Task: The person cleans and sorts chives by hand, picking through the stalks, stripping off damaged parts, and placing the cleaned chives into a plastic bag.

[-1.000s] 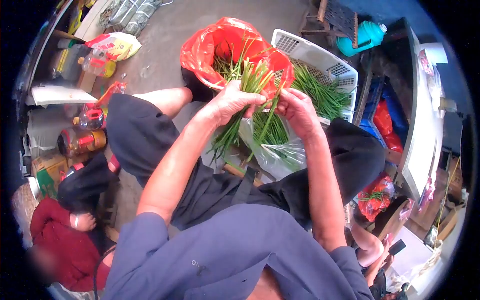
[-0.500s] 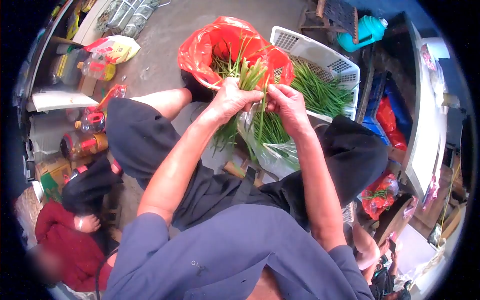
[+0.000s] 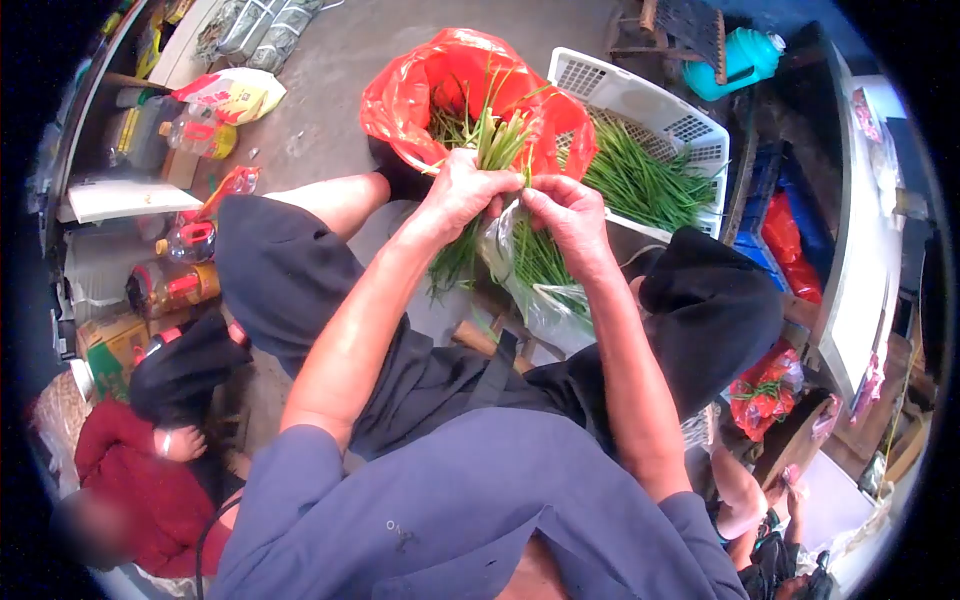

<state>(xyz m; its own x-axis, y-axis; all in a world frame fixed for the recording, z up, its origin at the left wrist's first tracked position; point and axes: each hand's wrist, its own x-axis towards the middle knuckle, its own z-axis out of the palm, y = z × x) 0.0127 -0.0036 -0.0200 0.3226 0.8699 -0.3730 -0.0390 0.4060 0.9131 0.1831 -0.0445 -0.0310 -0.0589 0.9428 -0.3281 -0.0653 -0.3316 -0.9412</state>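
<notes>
My left hand point(image 3: 466, 196) is closed around a bunch of green chives point(image 3: 503, 140), pale ends up and leaves hanging below. Close beside it, my right hand point(image 3: 568, 208) pinches at a thin chive stalk near the left thumb; its fingertips partly hide the stalk. Just beyond both hands stands an open red plastic bag point(image 3: 392, 95) with loose green scraps inside. A clear plastic bag point(image 3: 560, 322) lies below my right hand, with more chives around it. To the right, a white perforated basket point(image 3: 640, 78) holds a large pile of chives point(image 3: 655, 185).
Bottles point(image 3: 172, 288) and a cardboard box point(image 3: 112, 338) stand at the left. A person in a dark red top point(image 3: 140, 490) sits at lower left. A turquoise jug point(image 3: 738, 66) and a stool point(image 3: 680, 30) are at the back right. Another red bag point(image 3: 765, 395) lies at the right.
My right hand has come in towards the left, its fingertips now meeting at the stalk by the left thumb. The left hand keeps its hold on the bunch. The view has shifted slightly.
</notes>
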